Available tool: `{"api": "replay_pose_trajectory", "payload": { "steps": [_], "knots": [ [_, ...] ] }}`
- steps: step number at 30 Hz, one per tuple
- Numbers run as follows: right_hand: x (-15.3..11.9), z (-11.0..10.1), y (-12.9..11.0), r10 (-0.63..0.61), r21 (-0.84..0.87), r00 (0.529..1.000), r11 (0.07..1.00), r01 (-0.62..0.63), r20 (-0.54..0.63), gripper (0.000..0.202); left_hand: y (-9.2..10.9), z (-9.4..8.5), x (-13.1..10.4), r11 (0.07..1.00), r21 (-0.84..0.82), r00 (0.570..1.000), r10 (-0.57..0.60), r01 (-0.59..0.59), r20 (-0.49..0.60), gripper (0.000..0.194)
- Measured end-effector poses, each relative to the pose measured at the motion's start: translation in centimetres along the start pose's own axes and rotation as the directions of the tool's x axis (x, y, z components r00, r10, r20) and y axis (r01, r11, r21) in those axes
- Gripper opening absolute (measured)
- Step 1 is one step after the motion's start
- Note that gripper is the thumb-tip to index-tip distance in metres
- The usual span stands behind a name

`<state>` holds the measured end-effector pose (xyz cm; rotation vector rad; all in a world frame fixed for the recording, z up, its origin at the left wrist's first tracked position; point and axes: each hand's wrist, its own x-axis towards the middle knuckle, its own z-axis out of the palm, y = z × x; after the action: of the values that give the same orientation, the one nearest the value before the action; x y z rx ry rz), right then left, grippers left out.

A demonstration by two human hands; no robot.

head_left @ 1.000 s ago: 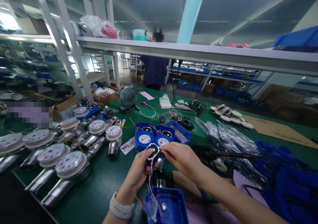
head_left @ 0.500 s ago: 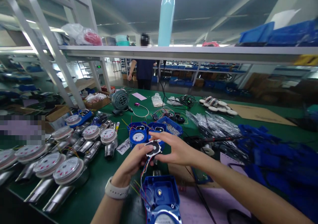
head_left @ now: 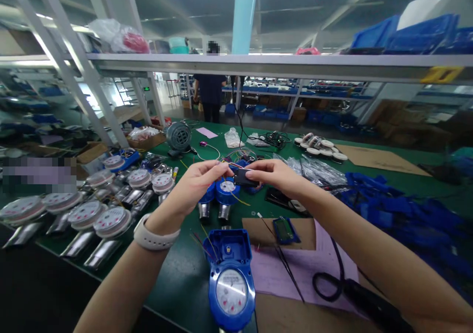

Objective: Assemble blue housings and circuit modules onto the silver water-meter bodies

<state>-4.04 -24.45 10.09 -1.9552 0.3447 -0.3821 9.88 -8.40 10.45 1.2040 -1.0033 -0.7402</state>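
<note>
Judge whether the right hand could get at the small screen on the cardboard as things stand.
Probably yes: the small screen lies uncovered on the cardboard, near the right hand, though that hand grips a black box.

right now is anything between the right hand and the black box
Nothing visible is: the right hand grips the black box directly. The left hand is at the box's other side, close to the thin wires.

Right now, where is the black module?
Near the head view's middle, the black module is pinched in the right hand, just right of the left hand.
</note>
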Motion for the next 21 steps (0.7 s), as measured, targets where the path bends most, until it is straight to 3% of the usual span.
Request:
{"api": "replay_pose_trajectory", "payload": {
  "steps": [4,8,11,13,14,16,19,20,21],
  "knots": [
    [-1.3,0.7,-0.3,-0.117,-0.165,0.992,0.98,0.108,-0.043,0.037,1.4,0.4,-0.5,0.999,0.043,0.998,-0.01,0.008,0.056,0.032],
    [-2.5,3.0,-0.3,-0.395,-0.457,0.918,0.823,0.339,-0.031,0.03,1.6,1.6,-1.8,0.981,0.194,0.993,-0.022,-0.002,0.119,0.031],
    [-3.2,4.9,0.2,-0.458,-0.39,0.888,0.812,0.434,0.034,0.015,1.9,2.4,-3.0,0.928,0.347,0.976,0.064,-0.134,0.206,0.029],
    [-3.6,5.6,0.7,-0.39,-0.266,0.921,0.886,0.379,0.012,0.014,2.2,2.0,-3.7,0.92,0.36,0.974,0.086,-0.158,0.207,0.029],
    [-3.7,5.7,0.8,-0.32,-0.194,0.947,0.93,0.312,-0.009,0.018,2.2,1.5,-4.1,0.927,0.34,0.982,0.108,-0.156,0.157,0.03],
    [-3.8,5.3,1.0,-0.147,-0.049,0.989,0.988,0.146,-0.019,0.028,1.9,-0.1,-4.7,0.944,0.286,0.98,0.191,-0.167,-0.058,0.035],
    [-3.6,4.2,0.8,-0.01,0.074,1.0,0.997,0.009,0.008,0.03,0.2,-2.3,-5.5,0.939,0.258,0.843,0.323,-0.228,-0.43,0.031],
    [-3.4,3.9,0.6,-0.001,0.084,1.0,0.996,-0.001,0.023,0.028,-0.5,-2.7,-5.7,0.939,0.28,0.821,0.318,-0.202,-0.475,0.025],
    [-3.1,3.6,0.3,-0.004,0.088,0.999,0.996,0.0,0.036,0.027,-1.3,-2.8,-5.9,0.94,0.308,0.833,0.287,-0.149,-0.473,0.019]
  ]
}}
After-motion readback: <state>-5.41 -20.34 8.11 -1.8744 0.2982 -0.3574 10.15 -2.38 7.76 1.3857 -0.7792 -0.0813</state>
